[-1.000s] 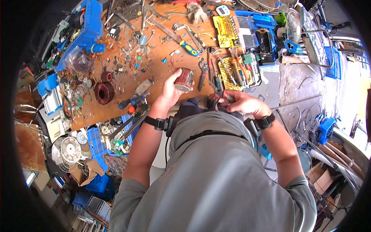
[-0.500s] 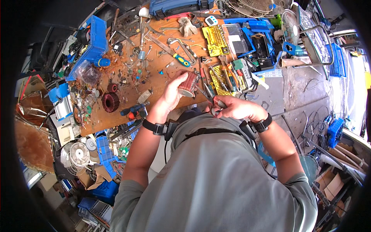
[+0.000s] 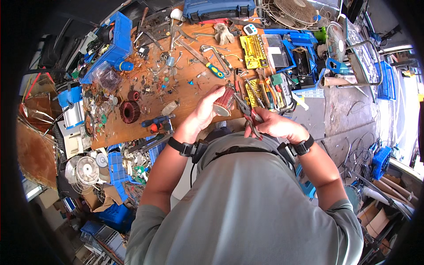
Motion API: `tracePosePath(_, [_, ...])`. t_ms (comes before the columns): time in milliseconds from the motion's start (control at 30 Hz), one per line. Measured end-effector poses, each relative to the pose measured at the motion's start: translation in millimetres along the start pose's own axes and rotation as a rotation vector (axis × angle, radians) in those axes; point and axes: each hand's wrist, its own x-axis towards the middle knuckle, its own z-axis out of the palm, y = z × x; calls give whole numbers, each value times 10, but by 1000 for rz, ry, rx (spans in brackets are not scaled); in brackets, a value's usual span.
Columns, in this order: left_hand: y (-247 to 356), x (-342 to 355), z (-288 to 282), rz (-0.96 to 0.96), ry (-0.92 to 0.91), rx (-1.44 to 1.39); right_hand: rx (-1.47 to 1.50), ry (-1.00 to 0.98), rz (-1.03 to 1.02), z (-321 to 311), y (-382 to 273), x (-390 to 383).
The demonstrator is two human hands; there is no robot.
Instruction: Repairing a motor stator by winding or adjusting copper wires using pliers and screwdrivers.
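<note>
My left hand (image 3: 204, 111) is closed around a short cylinder with reddish ribbed sides and a pale flat end, which looks like a motor rotor (image 3: 224, 102). The rotor is held tilted over the front edge of the table. In my right hand (image 3: 274, 125) is a pair of pliers (image 3: 243, 107) with red handles, the handles somewhat apart. Its metal jaws point up and left, close beside the rotor's far end; whether they touch it I cannot tell. Left of my hands, a dark red wound ring (image 3: 129, 111) lies on the wooden table (image 3: 152, 104).
A yellow-and-blue-handled saw (image 3: 215, 70), a yellow bit set (image 3: 253, 52) and several hand tools lie beyond my hands. At the left stands a blue bin (image 3: 120, 39) of parts. A blue-handled tool (image 3: 154, 121) rests near the front edge. Fans and a blue toolbox (image 3: 216, 9) stand farther back.
The pliers have swung up and left, so their jaws now show beside the rotor and their handles have spread. The rotor and left hand sit slightly farther right in the picture; the whole view has shifted too.
</note>
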Motion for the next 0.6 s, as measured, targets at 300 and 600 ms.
tracePosePath(300, [-10, -56, -144, -29, -34, 24, 83, -17, 65, 119, -87, -4])
tracePosePath(600, [95, -138, -158, 27, -405, -150, 635, -248, 92, 355, -281, -155])
